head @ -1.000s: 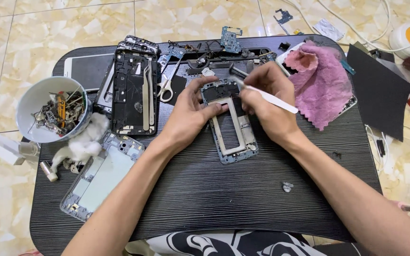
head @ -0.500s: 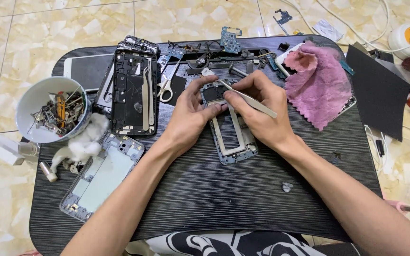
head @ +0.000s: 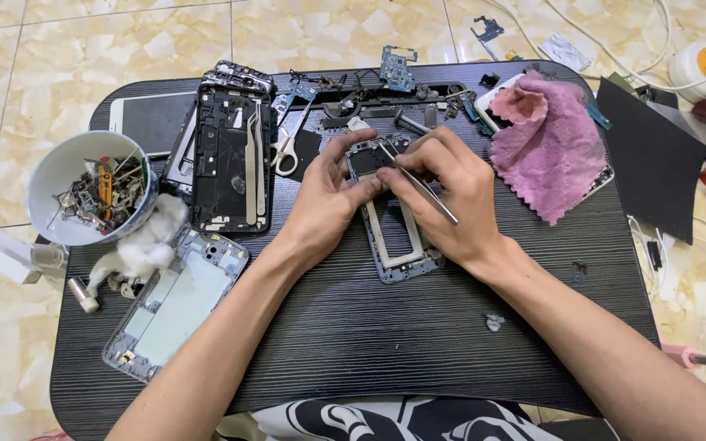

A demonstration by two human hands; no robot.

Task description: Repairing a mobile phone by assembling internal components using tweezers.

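Note:
A stripped phone frame (head: 398,233) lies in the middle of the black table (head: 369,327). My left hand (head: 324,204) rests on its left edge, thumb and fingers pinching the frame near the top. My right hand (head: 451,200) holds thin metal tweezers (head: 418,181), their tip pointing into the upper part of the frame. Both hands cover much of the frame's top half.
A black phone chassis with tweezers on it (head: 233,159), scissors (head: 288,151), a white bowl of small parts (head: 83,196), cotton wads (head: 145,249), a pale phone frame (head: 175,302), a pink cloth (head: 549,147), a circuit board (head: 398,69), and a black sheet (head: 651,155) surround the work.
My right hand swapped from holding a white stick angled right to gripping tweezers, then lowered their tip into the frame's top. The left hand stayed on the frame.

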